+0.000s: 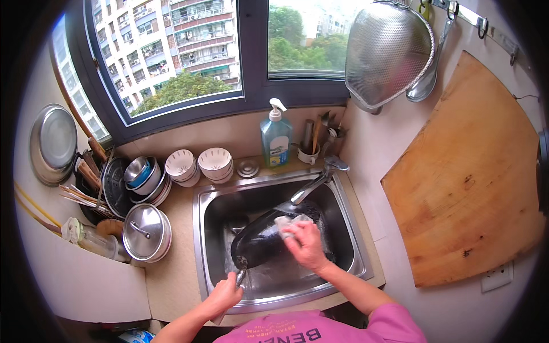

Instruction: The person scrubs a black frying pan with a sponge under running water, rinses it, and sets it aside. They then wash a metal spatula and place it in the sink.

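Note:
A black wok [257,242] rests tilted inside the stainless steel sink [198,240], its bowl under the tap [309,191]. Its handle [241,275] points toward me, and my left hand [225,293] is closed around it near the sink's front edge. My right hand [305,246] presses a whitish cloth [284,223] against the dark wok surface. My fingers cover part of the cloth. The tap's spout ends just above the far side of the wok. Wet, shiny patches show on the metal; I cannot tell whether water is running.
Left of the sink stand a lidded pot [143,231], stacked bowls [180,165] and nested pans [148,178]. Behind it are a soap pump bottle [276,141] and a utensil mug [308,154]. A wooden cutting board [467,184] leans at right, below a hanging strainer [388,51].

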Motion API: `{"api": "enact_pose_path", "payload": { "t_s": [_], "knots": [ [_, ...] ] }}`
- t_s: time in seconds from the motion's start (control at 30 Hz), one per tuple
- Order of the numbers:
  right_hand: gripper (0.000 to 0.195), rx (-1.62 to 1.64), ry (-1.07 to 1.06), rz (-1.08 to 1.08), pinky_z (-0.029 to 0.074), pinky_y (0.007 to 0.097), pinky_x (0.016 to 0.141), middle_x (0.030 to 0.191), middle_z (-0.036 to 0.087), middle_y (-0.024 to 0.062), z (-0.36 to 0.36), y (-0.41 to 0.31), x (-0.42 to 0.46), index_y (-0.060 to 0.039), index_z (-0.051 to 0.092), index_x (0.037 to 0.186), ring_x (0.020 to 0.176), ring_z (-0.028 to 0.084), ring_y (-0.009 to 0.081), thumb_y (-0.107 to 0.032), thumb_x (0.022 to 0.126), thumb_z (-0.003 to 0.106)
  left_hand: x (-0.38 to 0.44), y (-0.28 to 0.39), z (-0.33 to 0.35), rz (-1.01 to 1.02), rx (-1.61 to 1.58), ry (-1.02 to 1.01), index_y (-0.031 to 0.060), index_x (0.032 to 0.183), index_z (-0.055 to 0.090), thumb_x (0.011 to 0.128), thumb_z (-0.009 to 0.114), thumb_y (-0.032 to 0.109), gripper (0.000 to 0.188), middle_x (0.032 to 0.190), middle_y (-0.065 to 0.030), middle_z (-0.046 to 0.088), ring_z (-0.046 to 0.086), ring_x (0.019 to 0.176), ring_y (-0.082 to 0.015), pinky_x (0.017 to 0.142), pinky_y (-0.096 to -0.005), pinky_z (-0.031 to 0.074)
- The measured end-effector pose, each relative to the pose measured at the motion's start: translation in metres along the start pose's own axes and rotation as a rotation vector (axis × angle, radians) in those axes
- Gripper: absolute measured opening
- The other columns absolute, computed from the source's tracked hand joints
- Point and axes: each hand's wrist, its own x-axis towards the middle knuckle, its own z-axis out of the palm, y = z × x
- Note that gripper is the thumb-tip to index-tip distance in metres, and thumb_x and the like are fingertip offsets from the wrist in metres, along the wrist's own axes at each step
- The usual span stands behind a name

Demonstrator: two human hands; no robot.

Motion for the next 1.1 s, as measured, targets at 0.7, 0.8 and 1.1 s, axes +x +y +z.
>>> {"api": "enact_pose_path", "payload": {
  "t_s": [0.7,0.8,1.1],
  "knots": [
    [0.036,-0.216,-0.259,-0.316,0.039,0.0446,0.096,0.117,0.054,0.0098,0.016,-0.032,-0.019,-0.0118,0.059,0.109,0.110,0.052,0.0297,-0.010,0.073,0.063,-0.002,0.002,0.017,0.125,0.083,0.023,-0.0063,0.095,0.038,0.080,0.045,0.009,0.023,0.076,-0.0324,0.057,0.057,0.072,-0.0485,0.065,-0.0563,0.044],
    [0.032,-0.192,-0.327,-0.295,0.039,0.0450,0.095,0.117,0.055,0.0102,0.012,-0.018,-0.003,-0.0110,0.059,0.108,0.109,0.052,0.0286,-0.015,0.077,0.062,0.003,-0.001,0.008,0.127,0.191,0.022,-0.0051,0.094,0.039,0.079,0.045,0.008,0.020,0.079,-0.0298,0.059,0.058,0.072,-0.0462,0.064,-0.0542,0.046],
    [0.028,0.132,-0.332,-0.073,0.040,0.0377,0.093,0.111,0.057,0.0124,-0.001,0.030,0.000,-0.0081,0.060,0.110,0.102,0.053,0.0308,-0.014,0.083,0.056,0.012,-0.012,-0.016,0.239,0.537,0.167,0.0024,0.096,0.042,0.080,0.046,0.005,0.016,0.077,-0.0160,0.057,0.063,0.066,-0.0341,0.054,-0.0434,0.051]
  ]
}}
